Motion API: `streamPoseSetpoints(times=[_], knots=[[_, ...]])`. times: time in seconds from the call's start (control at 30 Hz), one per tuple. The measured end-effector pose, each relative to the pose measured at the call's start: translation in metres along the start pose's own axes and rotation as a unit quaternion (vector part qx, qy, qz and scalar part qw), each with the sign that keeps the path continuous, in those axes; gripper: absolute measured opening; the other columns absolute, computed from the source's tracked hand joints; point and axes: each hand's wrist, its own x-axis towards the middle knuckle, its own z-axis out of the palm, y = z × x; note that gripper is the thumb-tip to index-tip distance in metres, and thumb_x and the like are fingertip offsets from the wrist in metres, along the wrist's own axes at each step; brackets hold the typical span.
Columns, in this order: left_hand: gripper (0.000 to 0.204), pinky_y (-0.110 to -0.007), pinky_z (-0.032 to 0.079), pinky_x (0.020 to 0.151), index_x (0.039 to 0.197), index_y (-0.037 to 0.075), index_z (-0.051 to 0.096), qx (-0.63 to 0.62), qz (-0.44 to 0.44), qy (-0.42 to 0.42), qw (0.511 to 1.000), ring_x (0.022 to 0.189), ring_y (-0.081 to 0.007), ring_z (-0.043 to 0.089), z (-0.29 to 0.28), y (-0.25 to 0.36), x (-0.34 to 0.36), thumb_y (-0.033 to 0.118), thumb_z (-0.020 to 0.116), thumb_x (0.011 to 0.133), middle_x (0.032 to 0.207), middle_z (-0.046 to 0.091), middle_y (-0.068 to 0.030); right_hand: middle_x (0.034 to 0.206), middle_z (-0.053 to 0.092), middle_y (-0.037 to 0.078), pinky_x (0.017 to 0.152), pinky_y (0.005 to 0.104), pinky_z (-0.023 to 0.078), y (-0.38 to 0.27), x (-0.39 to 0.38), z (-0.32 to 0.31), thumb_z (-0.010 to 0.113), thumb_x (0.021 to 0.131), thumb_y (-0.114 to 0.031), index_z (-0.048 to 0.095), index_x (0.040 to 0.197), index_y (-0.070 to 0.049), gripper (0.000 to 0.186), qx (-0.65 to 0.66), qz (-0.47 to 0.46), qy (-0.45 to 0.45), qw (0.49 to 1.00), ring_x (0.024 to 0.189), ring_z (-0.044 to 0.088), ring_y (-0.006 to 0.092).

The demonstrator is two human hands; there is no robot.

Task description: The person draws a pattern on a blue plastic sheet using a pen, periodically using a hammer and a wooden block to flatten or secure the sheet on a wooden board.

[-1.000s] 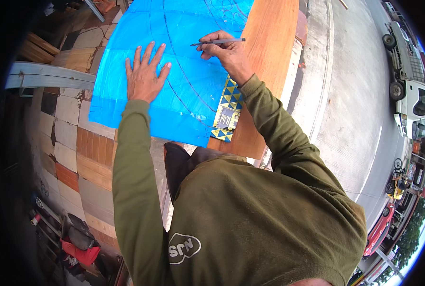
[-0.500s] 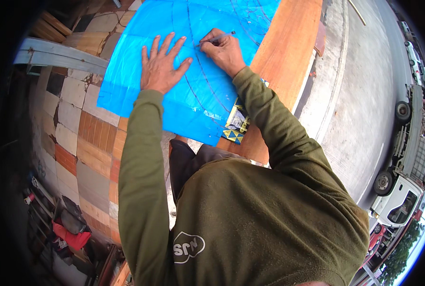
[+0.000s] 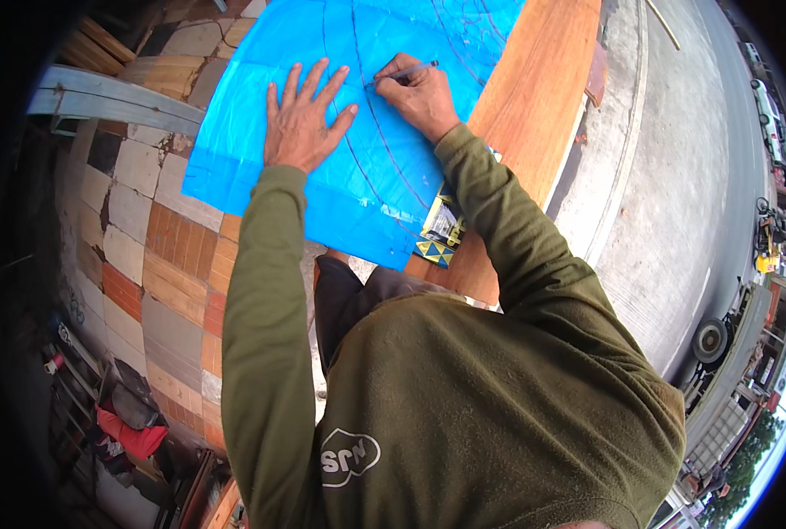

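Observation:
A blue plastic sheet [image 3: 234, 145] lies over a wooden board, with several dark curved lines drawn along it. My left hand [image 3: 304, 119] rests flat on the sheet, fingers spread, holding nothing. To its right, my right hand [image 3: 420, 97] is closed round a slim dark pen [image 3: 424, 67]. The pen's writing end is at the sheet, close to one of the curved lines; my fingers partly hide it. A printed yellow, blue and black patch [image 3: 442, 220] shows at the sheet's near right edge, below my right wrist.
The bare wooden board [image 3: 538, 70] extends to the right of the sheet. Patchwork tiles [image 3: 177, 256] cover the floor at left, beside a grey beam [image 3: 115, 99]. A red cloth [image 3: 133, 434] lies among clutter at lower left. Beyond the pavement [image 3: 666, 176], a truck [image 3: 732, 361] is on the road.
Both hands keep nearly the same places on the sheet, with the pen still in my right hand. On the road, the truck has moved toward the lower part of the picture.

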Motion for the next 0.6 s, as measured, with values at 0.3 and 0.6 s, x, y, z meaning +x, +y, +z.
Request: streamPoseSetpoints(times=[0.3,0.6], knots=[[0.062,-0.061,0.012,0.134,0.169,0.026,0.041,-0.024,-0.024,-0.019,0.999,0.165,-0.0327,0.024,-0.001,0.000,-0.001,0.048,0.051,0.111,0.178,0.031,-0.0047,0.076,0.072,0.003,0.063,0.0302,0.051,0.000,0.000,-0.001,0.075,0.089,-0.017,0.076,0.090,-0.004,0.013,0.066,0.033,0.010,0.997,0.069,0.063,0.0080],[0.066,-0.062,0.012,0.133,0.168,0.026,0.042,-0.033,-0.026,-0.033,0.999,0.166,-0.0349,0.021,-0.008,0.004,0.002,0.052,0.056,0.109,0.178,0.029,-0.0118,0.075,0.069,0.002,0.060,0.0300,0.047,-0.002,-0.001,-0.005,0.073,0.091,-0.015,0.075,0.091,-0.004,0.011,0.065,0.046,0.007,0.997,0.067,0.058,0.0070]])
